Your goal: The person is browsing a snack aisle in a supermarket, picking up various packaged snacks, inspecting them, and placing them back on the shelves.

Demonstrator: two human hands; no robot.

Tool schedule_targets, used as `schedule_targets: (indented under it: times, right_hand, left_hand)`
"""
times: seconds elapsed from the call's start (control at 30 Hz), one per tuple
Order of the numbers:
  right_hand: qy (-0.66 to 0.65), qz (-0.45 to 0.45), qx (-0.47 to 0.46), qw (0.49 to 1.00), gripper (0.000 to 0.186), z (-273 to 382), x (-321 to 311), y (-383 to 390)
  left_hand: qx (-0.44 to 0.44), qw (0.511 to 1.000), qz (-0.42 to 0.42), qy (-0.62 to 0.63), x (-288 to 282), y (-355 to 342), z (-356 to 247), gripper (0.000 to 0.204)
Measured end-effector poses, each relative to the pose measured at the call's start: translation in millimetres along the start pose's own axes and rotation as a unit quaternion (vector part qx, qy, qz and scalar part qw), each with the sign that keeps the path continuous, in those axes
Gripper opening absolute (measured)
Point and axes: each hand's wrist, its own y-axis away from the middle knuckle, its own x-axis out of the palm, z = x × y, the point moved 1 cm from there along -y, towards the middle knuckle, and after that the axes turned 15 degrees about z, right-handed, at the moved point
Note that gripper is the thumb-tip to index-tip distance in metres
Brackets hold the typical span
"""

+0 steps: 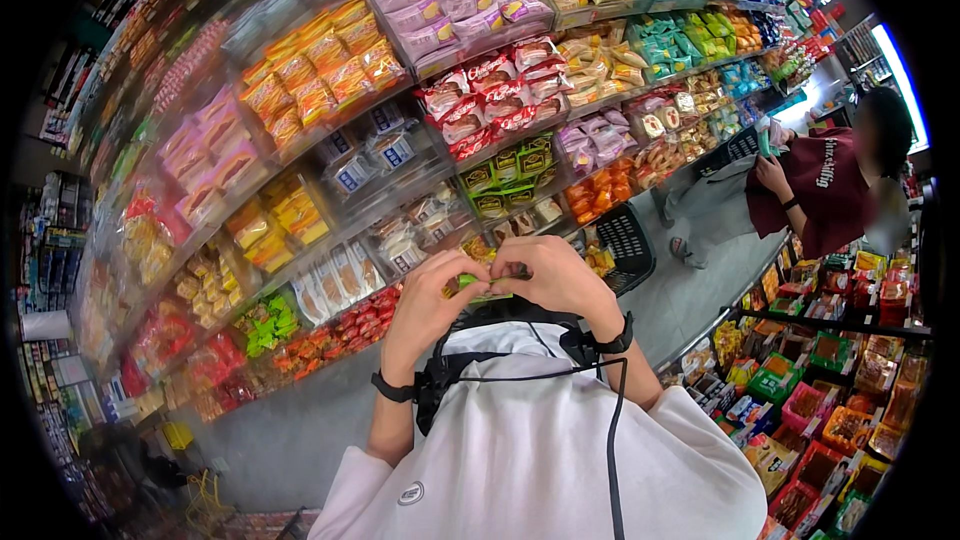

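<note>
My left hand (pixel 432 288) and my right hand (pixel 548 278) meet in front of my chest, fingers curled and thumbs close together. Pinched between the fingertips of both is a small green packet (pixel 470 283), mostly covered by the fingers. Its exact kind does not show. Just beyond the hands, a shelf bin holds green-and-dark packets (pixel 508 178). Above those lie red-and-white snack packets (pixel 500 95). Each of my wrists has a black band.
Tiered clear bins of wrapped snacks (pixel 320 70) curve across the front and left. A dark shopping basket (pixel 625 245) stands right of my hands. Farther right, a person in a dark red shirt (pixel 825 175) is in the aisle. Packaged goods (pixel 800 390) fill a display at lower right.
</note>
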Motion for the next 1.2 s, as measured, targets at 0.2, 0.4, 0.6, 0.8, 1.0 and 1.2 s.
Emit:
schedule_targets:
  times: [0.2,0.4,0.6,0.8,1.0,1.2]
  right_hand:
    - [-0.005,0.008,-0.005,1.0,0.02,8.8,5.5,-4.6]
    - [-0.004,0.005,-0.021,1.0,0.02,16.0,12.3,-10.8]
    - [-0.018,0.015,-0.022,0.999,0.02,23.8,14.8,-17.0]
    - [-0.013,-0.001,-0.037,0.999,0.021,21.3,18.9,-20.6]
    - [-0.016,-0.052,-0.075,0.996,0.022,22.5,17.6,-19.1]
    - [-0.042,-0.072,-0.06,0.995,0.02,20.2,16.1,-16.2]
  left_hand:
    - [-0.045,0.998,-0.004,0.037,-3.9,11.8,-6.3,0.011]
    - [-0.026,0.999,-0.025,0.019,-5.9,25.1,-1.1,0.014]
    - [-0.039,0.998,-0.046,0.02,-7.1,37.2,-1.1,0.017]
    - [-0.051,0.997,-0.059,0.027,-6.2,41.4,2.2,0.017]
    - [-0.059,0.994,-0.068,0.06,-5.0,38.1,4.5,0.022]
    - [-0.061,0.996,-0.061,0.021,-4.3,31.2,4.9,0.024]
